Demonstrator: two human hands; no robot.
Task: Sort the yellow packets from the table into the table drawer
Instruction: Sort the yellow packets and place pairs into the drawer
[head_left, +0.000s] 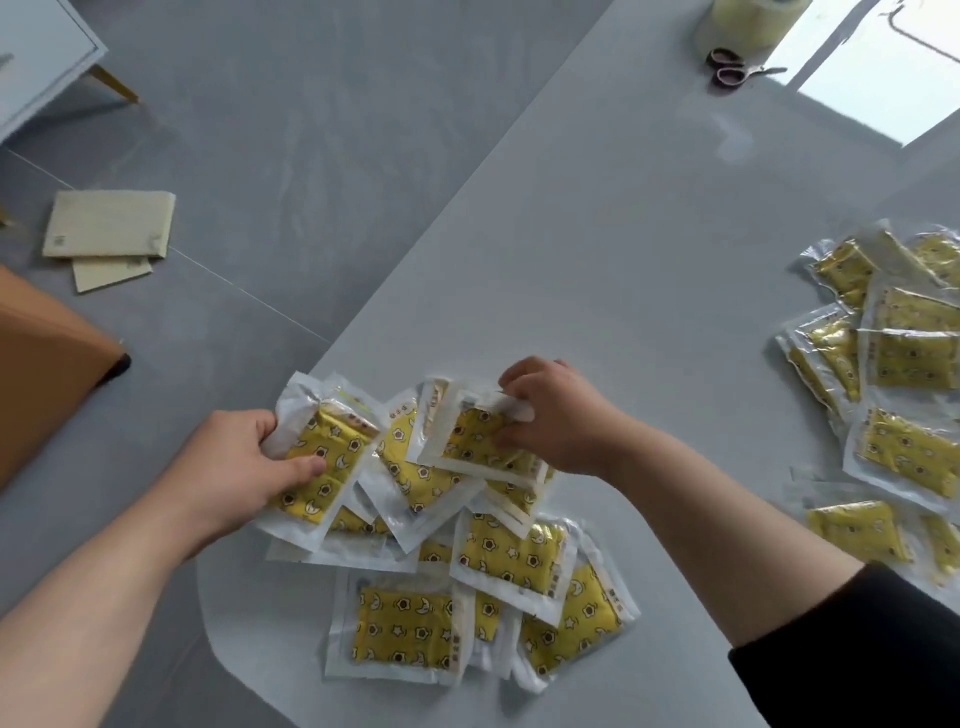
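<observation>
Gathering is being carried out, by judgement: packets are being collected from the near pile (514, 561) at the lower centre of the frame, and nothing is yet being taken to the drawer, which is not being shown.

One yellow packet (322, 467) is being held by the left hand (244, 462). The grip is being closed on it, with the thumb on the printed face and the fingers curled round the white left edge. Its long axis is running from lower left to upper right, and the wide white sealed end is pointing to the upper right.

A second packet (478, 441) is being pinched at its upper right corner by the right hand (550, 421), whose grip is likewise being clamped on it. That packet is being tilted up off the pile, and its long axis appears to be lying roughly across the frame.

A far pile (893, 364) is lying well apart at the right edge of the counter (623, 234).

For the next move, the two held packets are probably needing to be squared together, with long axes aligned, so that they are being stacked flat before the drawer is reached.
</observation>
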